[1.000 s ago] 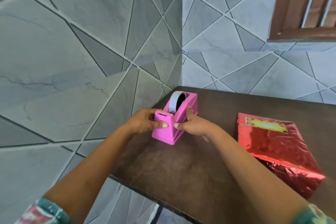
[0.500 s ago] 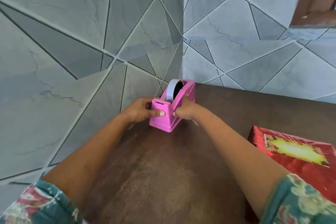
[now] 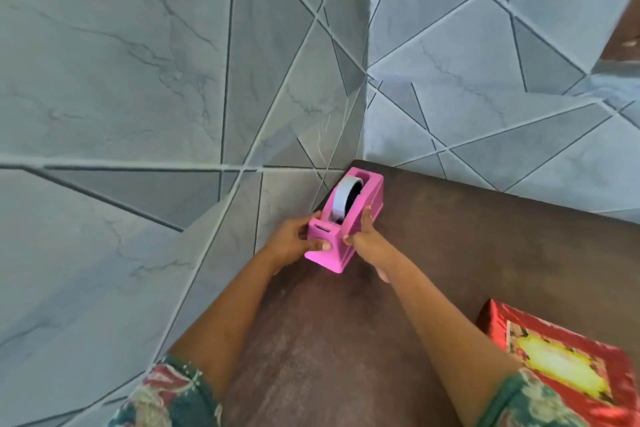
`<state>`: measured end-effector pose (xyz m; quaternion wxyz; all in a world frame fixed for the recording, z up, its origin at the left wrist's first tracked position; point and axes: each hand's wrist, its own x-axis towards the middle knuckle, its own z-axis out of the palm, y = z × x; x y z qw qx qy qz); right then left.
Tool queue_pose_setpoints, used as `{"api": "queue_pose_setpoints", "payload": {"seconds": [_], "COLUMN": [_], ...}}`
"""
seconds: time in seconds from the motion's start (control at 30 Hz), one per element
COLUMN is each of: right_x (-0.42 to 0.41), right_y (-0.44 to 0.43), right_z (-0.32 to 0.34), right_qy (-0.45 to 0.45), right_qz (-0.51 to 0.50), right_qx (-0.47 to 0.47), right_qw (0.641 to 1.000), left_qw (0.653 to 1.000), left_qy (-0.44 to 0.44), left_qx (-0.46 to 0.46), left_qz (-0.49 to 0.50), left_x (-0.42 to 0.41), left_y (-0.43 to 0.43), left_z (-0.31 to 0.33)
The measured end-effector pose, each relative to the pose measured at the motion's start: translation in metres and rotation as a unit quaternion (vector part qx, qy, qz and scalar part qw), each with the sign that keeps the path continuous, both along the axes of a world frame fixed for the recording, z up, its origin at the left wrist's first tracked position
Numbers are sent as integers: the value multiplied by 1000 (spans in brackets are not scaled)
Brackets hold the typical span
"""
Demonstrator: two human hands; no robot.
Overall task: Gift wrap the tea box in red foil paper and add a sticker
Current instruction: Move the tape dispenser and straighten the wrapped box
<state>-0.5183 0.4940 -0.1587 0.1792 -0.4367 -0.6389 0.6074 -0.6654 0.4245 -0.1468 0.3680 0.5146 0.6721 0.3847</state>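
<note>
— Tea box (image 3: pixel 502 329): where does it lie, and what are the hands doing?

— Starting at the left, a grey tiled wall (image 3: pixel 138 80) with thin diagonal seams fills that side. Next comes the left grip (image 3: pixel 291 243). It grasps the near end of a pink tape dispenser (image 3: pixel 346 236), with the thumb laid across the front face and the fingers curled round the left side.

— And the dispenser itself?

— It sits at the far left corner of the dark brown counter (image 3: pixel 485 253), close to where the walls meet. A pale roll of tape (image 3: pixel 343 196) stands upright in its slot. I cannot tell whether its base rests on the counter or is lifted.

— The other hand?

— The right grip (image 3: pixel 363 239) grasps the dispenser's right wall, with the thumb up on the rim.

— So the box?

— It is well apart from both hands, at the near right edge of the counter. It lies flat, wrapped in red foil, and a yellow sticker (image 3: pixel 562 369) is on its top face. Nothing touches it.
</note>
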Motion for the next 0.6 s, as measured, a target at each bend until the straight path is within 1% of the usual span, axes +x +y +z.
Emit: {"api": "queue_pose_setpoints", "payload": {"seconds": [0.13, 0.2, 0.27, 0.33, 0.37, 0.43, 0.5, 0.6], "right_x": [-11, -17, -16, -7, 3, 24, 53, 108], "right_y": [-1, 0, -2, -7, -12, -24, -40, -70], "right_z": [2, 1, 3, 11, 18, 32, 45, 58], "right_qy": [68, 88, 94, 73, 64, 65, 76, 113], "right_qz": [-55, -86, -109, -106, -99, -103, -155, -256], "right_qx": [-4, -11, -29, -24, -10, 15, 24, 19], "right_qw": [996, 992, 989, 991, 993, 992, 985, 960], "left_qw": [1000, 999, 998, 995, 991, 984, 985, 992], "left_qy": [-16, -3, 31, 78, 111, 167, 160, 108], "left_qx": [-13, -30, -52, -63, -61, -22, 23, 42], "left_qz": [21, 31, 17, 17, 30, 59, 68, 54], "left_x": [-4, -4, -1, 5, 10, 17, 34, 77], "left_y": [6, 7, 7, 3, 0, -11, -25, -45], "left_z": [8, 12, 16, 22, 28, 35, 42, 50]}}
